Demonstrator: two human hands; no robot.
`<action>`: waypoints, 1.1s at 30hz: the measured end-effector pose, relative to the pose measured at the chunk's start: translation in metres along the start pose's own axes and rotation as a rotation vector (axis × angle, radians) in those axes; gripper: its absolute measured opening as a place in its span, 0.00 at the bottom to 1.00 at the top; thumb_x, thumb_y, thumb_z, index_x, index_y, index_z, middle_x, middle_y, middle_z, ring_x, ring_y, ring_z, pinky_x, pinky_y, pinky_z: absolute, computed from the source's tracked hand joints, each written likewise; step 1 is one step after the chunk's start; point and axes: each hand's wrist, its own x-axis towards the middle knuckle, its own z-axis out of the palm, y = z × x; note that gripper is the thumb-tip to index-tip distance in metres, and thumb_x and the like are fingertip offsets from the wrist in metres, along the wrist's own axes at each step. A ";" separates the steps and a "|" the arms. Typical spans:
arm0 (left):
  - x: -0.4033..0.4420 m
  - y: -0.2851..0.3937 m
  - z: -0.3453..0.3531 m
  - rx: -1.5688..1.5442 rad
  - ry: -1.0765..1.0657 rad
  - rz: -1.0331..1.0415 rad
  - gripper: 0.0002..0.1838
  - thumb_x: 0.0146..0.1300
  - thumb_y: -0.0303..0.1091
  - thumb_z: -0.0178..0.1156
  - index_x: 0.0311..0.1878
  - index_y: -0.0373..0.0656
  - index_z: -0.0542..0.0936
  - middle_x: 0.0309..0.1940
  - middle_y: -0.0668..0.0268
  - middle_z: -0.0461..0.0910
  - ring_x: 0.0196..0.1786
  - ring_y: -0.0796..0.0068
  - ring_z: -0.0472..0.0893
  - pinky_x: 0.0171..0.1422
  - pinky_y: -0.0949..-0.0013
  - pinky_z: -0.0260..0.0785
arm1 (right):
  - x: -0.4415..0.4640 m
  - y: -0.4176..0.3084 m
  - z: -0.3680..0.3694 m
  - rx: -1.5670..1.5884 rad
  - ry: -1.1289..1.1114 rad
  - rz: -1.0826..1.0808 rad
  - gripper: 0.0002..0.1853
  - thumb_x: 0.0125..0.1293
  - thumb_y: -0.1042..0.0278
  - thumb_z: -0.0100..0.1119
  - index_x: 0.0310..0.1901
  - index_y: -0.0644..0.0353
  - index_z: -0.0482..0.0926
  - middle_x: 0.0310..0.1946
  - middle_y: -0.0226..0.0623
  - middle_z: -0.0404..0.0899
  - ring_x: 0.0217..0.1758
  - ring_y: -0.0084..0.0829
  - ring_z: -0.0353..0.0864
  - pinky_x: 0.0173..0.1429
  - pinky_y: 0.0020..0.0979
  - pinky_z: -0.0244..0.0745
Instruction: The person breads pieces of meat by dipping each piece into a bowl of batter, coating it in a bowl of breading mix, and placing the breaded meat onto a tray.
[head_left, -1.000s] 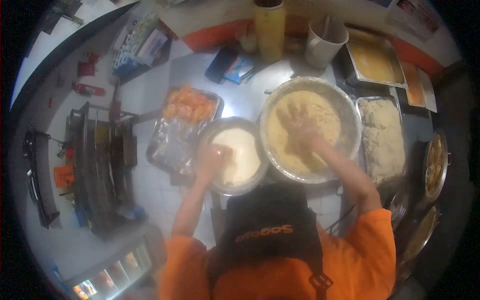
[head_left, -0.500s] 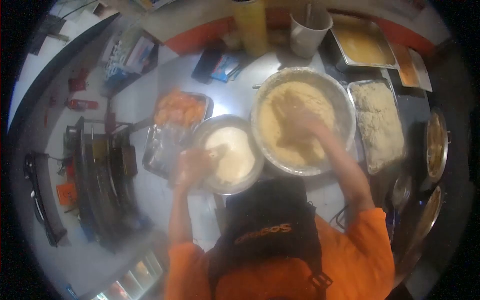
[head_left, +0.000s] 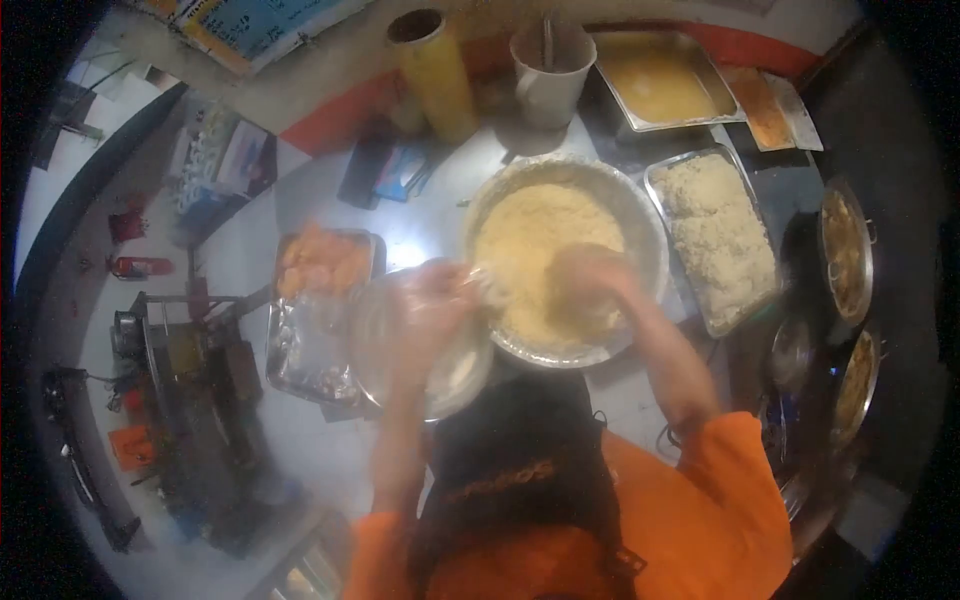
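My left hand (head_left: 440,295) is raised over the rim between two bowls, its fingers closed on a pale, wet batter-coated piece (head_left: 490,288). Under that hand and wrist is a metal bowl of white batter (head_left: 462,368), partly hidden. My right hand (head_left: 590,278) is down in the large metal bowl (head_left: 648,225), at the yellowish crumbs (head_left: 535,225); motion blurs its fingers, so their pose is unclear. Left of the batter, a metal tray (head_left: 275,375) bears orange-pink raw pieces (head_left: 322,262) and a clear plastic bag (head_left: 310,345).
On the right lies a tray heaped with crumb-coated food (head_left: 715,235). Behind stand a yellow cylinder (head_left: 437,85), a white jug (head_left: 550,85) and a pan of yellow liquid (head_left: 665,90). Blue packets (head_left: 402,172) lie at the back. Round pans (head_left: 847,250) are at far right.
My left hand has come up out of the batter and moved right toward the crumb bowl with a coated piece. My right hand stays in the crumbs, slightly lower. The whole view has shifted.
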 end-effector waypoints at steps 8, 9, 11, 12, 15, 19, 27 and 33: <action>0.026 -0.100 0.098 1.028 0.082 0.548 0.12 0.60 0.46 0.62 0.29 0.49 0.80 0.23 0.63 0.79 0.27 0.58 0.80 0.31 0.59 0.71 | 0.030 0.043 0.069 0.481 0.682 0.150 0.29 0.57 0.67 0.67 0.59 0.69 0.73 0.50 0.56 0.81 0.58 0.50 0.81 0.60 0.39 0.77; 0.024 -0.095 0.096 1.025 0.080 0.544 0.12 0.60 0.46 0.62 0.29 0.49 0.80 0.23 0.63 0.79 0.27 0.58 0.80 0.31 0.59 0.71 | 0.018 0.035 0.060 0.485 0.707 0.135 0.28 0.57 0.68 0.67 0.58 0.69 0.73 0.50 0.56 0.81 0.58 0.51 0.80 0.60 0.40 0.77; 0.025 -0.091 0.087 0.771 0.224 0.695 0.12 0.61 0.45 0.61 0.29 0.48 0.79 0.25 0.61 0.80 0.32 0.59 0.82 0.34 0.59 0.72 | 0.014 0.019 0.059 0.499 0.736 0.122 0.27 0.58 0.68 0.66 0.58 0.69 0.74 0.50 0.55 0.81 0.58 0.52 0.80 0.60 0.40 0.77; 0.027 -0.092 0.085 0.774 0.225 0.699 0.12 0.61 0.45 0.61 0.29 0.48 0.79 0.25 0.61 0.80 0.32 0.59 0.82 0.34 0.59 0.72 | 0.016 0.013 0.061 0.385 0.556 0.213 0.26 0.58 0.68 0.66 0.57 0.69 0.74 0.50 0.56 0.81 0.57 0.53 0.80 0.59 0.41 0.78; 0.035 -0.099 0.084 0.563 -0.021 0.306 0.08 0.62 0.40 0.59 0.35 0.45 0.79 0.26 0.57 0.80 0.34 0.54 0.82 0.36 0.55 0.72 | 0.006 0.000 0.049 0.363 0.405 0.276 0.26 0.57 0.66 0.68 0.55 0.70 0.75 0.50 0.58 0.81 0.54 0.54 0.82 0.55 0.41 0.79; 0.027 -0.124 0.083 0.137 -0.084 0.148 0.10 0.63 0.31 0.55 0.45 0.40 0.78 0.28 0.53 0.79 0.35 0.48 0.82 0.37 0.52 0.72 | -0.015 -0.020 0.032 0.530 0.322 0.258 0.22 0.54 0.64 0.72 0.46 0.70 0.79 0.44 0.58 0.83 0.49 0.55 0.83 0.51 0.42 0.79; 0.032 -0.125 0.087 -0.206 -0.199 -0.244 0.16 0.61 0.28 0.56 0.52 0.38 0.78 0.37 0.51 0.83 0.43 0.54 0.84 0.45 0.54 0.75 | 0.018 -0.027 0.052 0.556 0.493 0.148 0.17 0.54 0.61 0.71 0.38 0.67 0.83 0.38 0.60 0.82 0.47 0.53 0.83 0.51 0.43 0.79; 0.013 -0.085 0.106 1.137 -0.411 0.454 0.27 0.56 0.31 0.59 0.62 0.37 0.77 0.59 0.45 0.77 0.64 0.62 0.77 0.71 0.60 0.65 | 0.075 -0.013 0.076 0.119 0.982 -0.136 0.12 0.64 0.67 0.59 0.43 0.65 0.84 0.42 0.62 0.82 0.51 0.55 0.82 0.56 0.43 0.78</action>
